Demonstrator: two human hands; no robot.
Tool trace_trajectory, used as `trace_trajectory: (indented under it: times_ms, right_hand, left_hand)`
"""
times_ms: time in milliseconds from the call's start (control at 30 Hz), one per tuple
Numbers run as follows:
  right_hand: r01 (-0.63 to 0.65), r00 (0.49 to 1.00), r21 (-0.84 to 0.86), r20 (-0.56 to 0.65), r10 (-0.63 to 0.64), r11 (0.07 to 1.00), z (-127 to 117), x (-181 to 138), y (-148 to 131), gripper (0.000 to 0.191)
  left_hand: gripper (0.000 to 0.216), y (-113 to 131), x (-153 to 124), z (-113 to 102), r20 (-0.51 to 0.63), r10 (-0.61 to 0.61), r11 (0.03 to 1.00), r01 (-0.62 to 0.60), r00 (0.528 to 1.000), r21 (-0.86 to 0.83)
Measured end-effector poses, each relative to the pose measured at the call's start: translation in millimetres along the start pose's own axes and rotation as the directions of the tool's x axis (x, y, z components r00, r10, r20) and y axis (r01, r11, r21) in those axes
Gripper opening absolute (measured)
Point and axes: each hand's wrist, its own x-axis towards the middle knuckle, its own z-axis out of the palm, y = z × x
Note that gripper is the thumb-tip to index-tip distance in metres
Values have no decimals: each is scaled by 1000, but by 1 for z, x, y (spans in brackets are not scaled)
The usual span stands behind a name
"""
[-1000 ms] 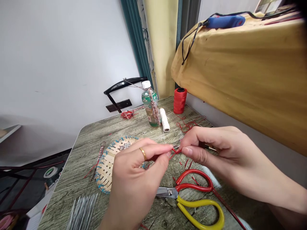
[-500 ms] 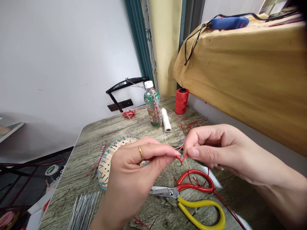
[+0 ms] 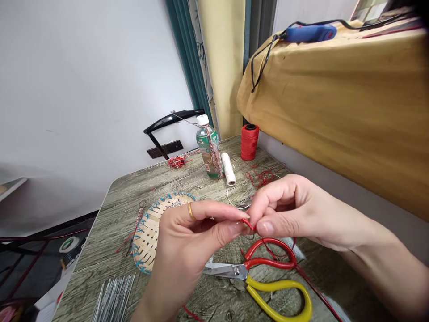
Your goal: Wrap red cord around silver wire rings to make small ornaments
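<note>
Between my two hands is a short piece of red cord (image 3: 247, 223). My left hand (image 3: 197, 237), with a gold ring on one finger, pinches it between thumb and forefinger. From the other side my right hand (image 3: 284, 208) closes thumb and forefinger on the cord's right part; the fingertips of both hands nearly meet. Just below them lie scissors (image 3: 237, 271) with one red and one yellow handle, blades pointing left. Loose red cord runs across the red handle and off toward the lower right. Behind my left hand is a woven round mat (image 3: 147, 232) edged in blue, partly hidden.
At the back stand a plastic bottle (image 3: 209, 154) with cords hanging on it, a white thread spool (image 3: 228, 169) and a red thread spool (image 3: 249, 143). Thin metal wires (image 3: 114, 298) lie front left. Red thread tangles (image 3: 263, 176) sit near the right edge, beside a yellow cloth (image 3: 328, 103).
My hands have drawn closer together, and the visible cord loop between them has become smaller and tighter. The whole view has shifted slightly.
</note>
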Motion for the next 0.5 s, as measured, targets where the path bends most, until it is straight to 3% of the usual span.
trace_trajectory:
  times_ms: [100,200,300,500]
  right_hand:
    - [-1,1000,47,-24,2,999,1,0,2,8]
    - [2,998,60,-64,2,998,-2,2,6,8]
    - [-4,995,1,-95,5,1000,-8,7,8,13]
    - [-28,997,-162,-73,16,986,-15,10,11,15]
  left_hand:
    - [25,-1,-1,2,-42,112,982,-105,993,156]
    - [37,-4,-1,3,-56,312,880,-266,948,394]
    - [37,-5,-1,4,40,448,719,-387,893,577]
    - [25,-1,0,2,262,565,418,-545,783,727]
